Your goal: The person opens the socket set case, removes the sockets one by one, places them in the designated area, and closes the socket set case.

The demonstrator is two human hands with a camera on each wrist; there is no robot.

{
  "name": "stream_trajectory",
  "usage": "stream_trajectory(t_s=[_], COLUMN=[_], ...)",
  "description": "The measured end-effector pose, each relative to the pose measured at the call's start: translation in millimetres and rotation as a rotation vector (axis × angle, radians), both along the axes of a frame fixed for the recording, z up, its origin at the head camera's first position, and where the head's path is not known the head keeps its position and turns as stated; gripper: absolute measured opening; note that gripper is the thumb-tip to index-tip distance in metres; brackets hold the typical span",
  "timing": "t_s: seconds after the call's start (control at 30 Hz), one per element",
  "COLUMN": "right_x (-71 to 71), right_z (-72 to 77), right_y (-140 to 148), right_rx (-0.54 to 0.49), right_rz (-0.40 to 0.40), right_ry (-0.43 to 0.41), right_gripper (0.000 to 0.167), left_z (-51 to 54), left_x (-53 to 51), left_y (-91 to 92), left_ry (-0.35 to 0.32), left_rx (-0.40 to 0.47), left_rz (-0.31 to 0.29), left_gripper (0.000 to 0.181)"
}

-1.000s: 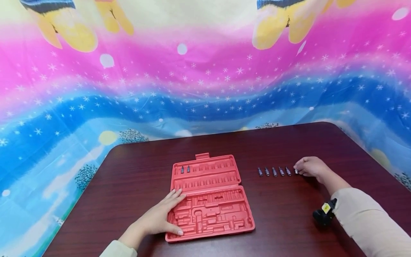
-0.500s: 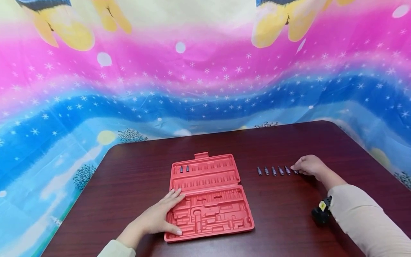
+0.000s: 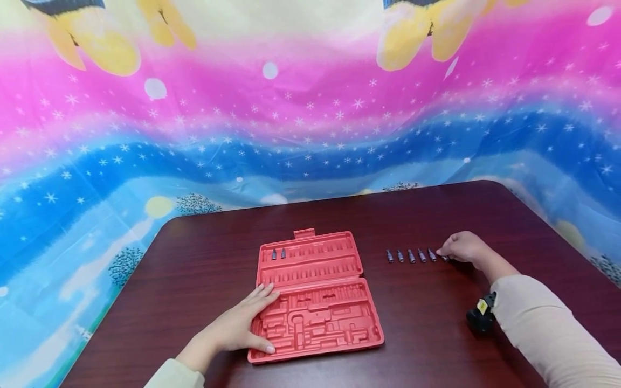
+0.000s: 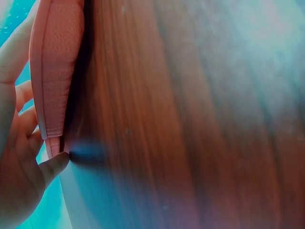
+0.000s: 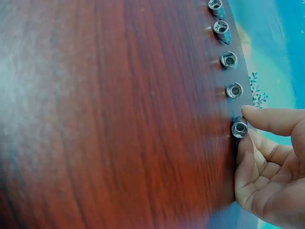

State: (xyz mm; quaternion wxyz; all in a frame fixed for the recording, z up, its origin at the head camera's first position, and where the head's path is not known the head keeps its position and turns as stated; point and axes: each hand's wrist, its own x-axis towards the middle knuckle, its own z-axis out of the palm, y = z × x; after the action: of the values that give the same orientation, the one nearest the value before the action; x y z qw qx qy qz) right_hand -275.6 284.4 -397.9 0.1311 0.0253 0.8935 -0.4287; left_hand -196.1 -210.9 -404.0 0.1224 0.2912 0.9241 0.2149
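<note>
A red plastic case (image 3: 320, 353) lies opened flat, with many moulded recesses. Two dark socket bits (image 3: 278, 253) sit in its upper-left slots. My left hand (image 3: 237, 326) rests on the case's left side, fingers spread and straight; the left wrist view shows the case's side wall (image 4: 57, 67) beside that hand. To the right of the case, several dark metal socket bits (image 3: 411, 256) lie in a row. My right hand (image 3: 464, 248) pinches the rightmost socket bit (image 5: 239, 128) between thumb and fingers. Its hollow end faces the right wrist camera, while the hand hides much of it in the head view.
The dark wooden table (image 3: 218, 248) has a rounded far-right corner. Behind it hangs a colourful printed cloth (image 3: 310, 108). A small black device with a yellow label (image 3: 481, 312) is on my right wrist.
The right hand shifts slightly left, closer to the neighbouring socket bit, and its socket bit shows less than before. The left hand stays on the case. The head view drifts slightly.
</note>
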Motion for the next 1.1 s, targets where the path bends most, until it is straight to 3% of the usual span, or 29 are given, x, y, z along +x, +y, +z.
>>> stream_trajectory(t_s=[0.67,0.93,1.1], right_x=[0.0,2.4,5.8], right_z=[-7.4,-6.2,-7.2], right_y=[-0.6,1.0,3.1], right_rx=[-0.006,-0.031,-0.070], right_rz=[-0.042,-0.050,-0.063], right_ry=[0.025,0.032,0.041], right_gripper=[0.016,0.017,0.027], left_z=[-1.4,-1.7,-2.1], left_x=[0.1,0.4,0.5], left_y=[2.4,3.2,3.5], left_ry=[0.011,0.021,0.030], left_rx=[-0.013,-0.008,-0.013], left_rz=[0.000,-0.009,-0.018], left_gripper=[0.100,0.099,0.100])
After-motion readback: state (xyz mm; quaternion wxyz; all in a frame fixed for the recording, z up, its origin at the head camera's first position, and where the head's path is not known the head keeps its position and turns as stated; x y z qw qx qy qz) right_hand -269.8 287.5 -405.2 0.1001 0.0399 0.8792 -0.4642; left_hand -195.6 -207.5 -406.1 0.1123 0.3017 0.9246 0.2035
